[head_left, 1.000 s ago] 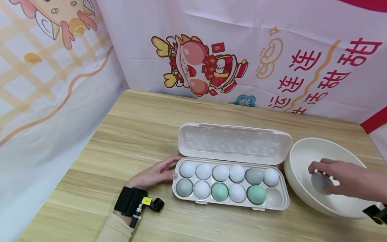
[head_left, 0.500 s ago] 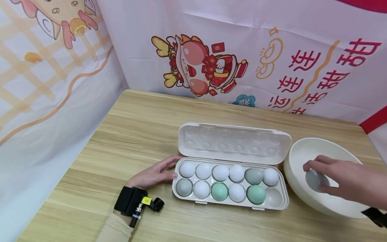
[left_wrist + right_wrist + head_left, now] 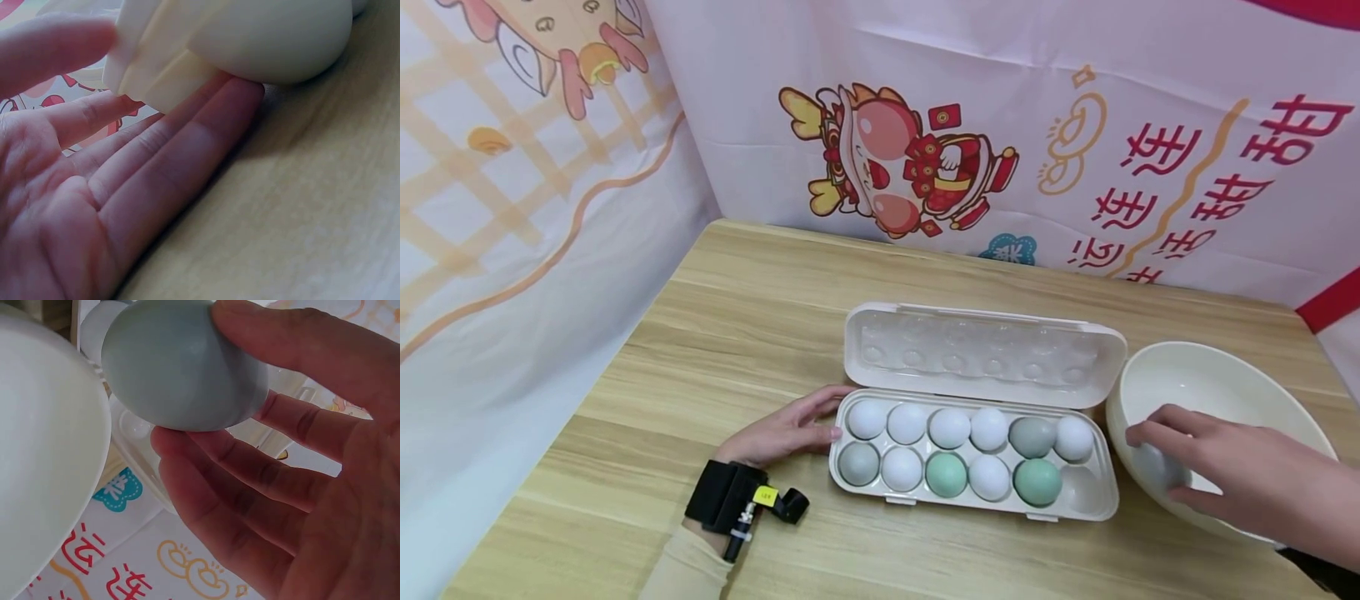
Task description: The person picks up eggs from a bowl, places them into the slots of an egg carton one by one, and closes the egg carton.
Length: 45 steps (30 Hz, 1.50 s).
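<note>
My right hand (image 3: 1255, 475) holds a grey-blue egg (image 3: 181, 365) between thumb and fingertips. It is over the near left rim of a cream bowl (image 3: 1232, 367), just right of the egg carton (image 3: 1105, 500). Several white, grey and green eggs fill the carton's cups, except for one bare cup (image 3: 1081, 487) at the front right corner. At the carton's left end rests my left hand (image 3: 782, 433). In the left wrist view its thumb touches the carton's rim, while its fairly straight fingers reach along and under the side.
The carton's white lid (image 3: 985, 354) stands open at the back, its right end close to the bowl. All of it sits on a wooden table (image 3: 760, 308). Printed cloth (image 3: 730, 100) hangs behind the table and at its left.
My right hand has carried the egg leftward, from inside the bowl to its rim beside the carton. The left hand and the carton have stayed in place.
</note>
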{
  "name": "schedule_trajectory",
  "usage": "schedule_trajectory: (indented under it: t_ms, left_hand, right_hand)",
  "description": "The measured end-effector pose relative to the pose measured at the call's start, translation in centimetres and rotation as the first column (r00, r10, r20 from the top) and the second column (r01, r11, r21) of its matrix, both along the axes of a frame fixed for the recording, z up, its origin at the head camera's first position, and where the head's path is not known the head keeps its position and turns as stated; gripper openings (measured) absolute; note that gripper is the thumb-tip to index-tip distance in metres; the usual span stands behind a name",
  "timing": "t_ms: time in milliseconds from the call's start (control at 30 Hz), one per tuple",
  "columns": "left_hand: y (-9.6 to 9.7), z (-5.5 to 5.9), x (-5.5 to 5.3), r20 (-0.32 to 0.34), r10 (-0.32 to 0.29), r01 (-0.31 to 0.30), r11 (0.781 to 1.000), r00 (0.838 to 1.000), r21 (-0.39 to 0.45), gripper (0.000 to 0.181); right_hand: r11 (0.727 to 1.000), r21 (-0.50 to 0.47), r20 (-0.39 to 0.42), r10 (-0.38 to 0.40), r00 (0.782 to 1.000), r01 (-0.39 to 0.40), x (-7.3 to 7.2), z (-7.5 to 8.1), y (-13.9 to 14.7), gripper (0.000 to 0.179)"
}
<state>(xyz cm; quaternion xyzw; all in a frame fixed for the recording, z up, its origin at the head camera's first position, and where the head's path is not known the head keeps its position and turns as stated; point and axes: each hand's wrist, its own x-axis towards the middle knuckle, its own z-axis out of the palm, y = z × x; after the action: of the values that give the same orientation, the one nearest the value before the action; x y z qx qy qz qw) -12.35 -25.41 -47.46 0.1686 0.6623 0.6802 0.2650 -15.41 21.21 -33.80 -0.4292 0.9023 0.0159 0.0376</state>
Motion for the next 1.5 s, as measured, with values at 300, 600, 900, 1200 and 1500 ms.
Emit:
schedule_trajectory:
  t_ms: [300, 600, 900, 1200, 1500]
  left_hand:
    - [-0.1, -0.2, 0.0, -0.003, 0.000, 0.000, 1.000, 1.000, -0.001, 0.053]
    - [-0.1, -0.2, 0.1, -0.001, -0.003, 0.003, 1.000, 1.000, 0.010, 0.053]
    - [0.0, -0.2, -0.1, 0.006, 0.008, -0.008, 1.000, 1.000, 0.000, 0.051]
    - [0.1, 0.0, -0.2, 0.011, 0.010, -0.010, 1.000, 1.000, -0.010, 0.050]
    - [0.0, 0.0, -0.1, 0.026, 0.021, -0.021, 1.000, 0.999, -0.007, 0.051]
  right_hand:
    - [0.992, -0.102, -0.021, 0.069, 0.997, -0.071, 0.8, -1.0, -1.1, 0.058]
    - [0.972, -0.189, -0.025, 0.140, 0.990, -0.142, 1.7, -1.9, -2.1, 0.062]
    - [0.960, -0.231, -0.050, 0.151, 0.987, -0.159, 2.0, -2.9, -2.7, 0.060]
    - [0.957, -0.237, -0.056, 0.159, 0.986, -0.168, 2.3, -3.7, -3.4, 0.059]
    - [0.961, -0.232, -0.053, 0.139, 0.989, -0.148, 2.1, -3.9, -3.7, 0.057]
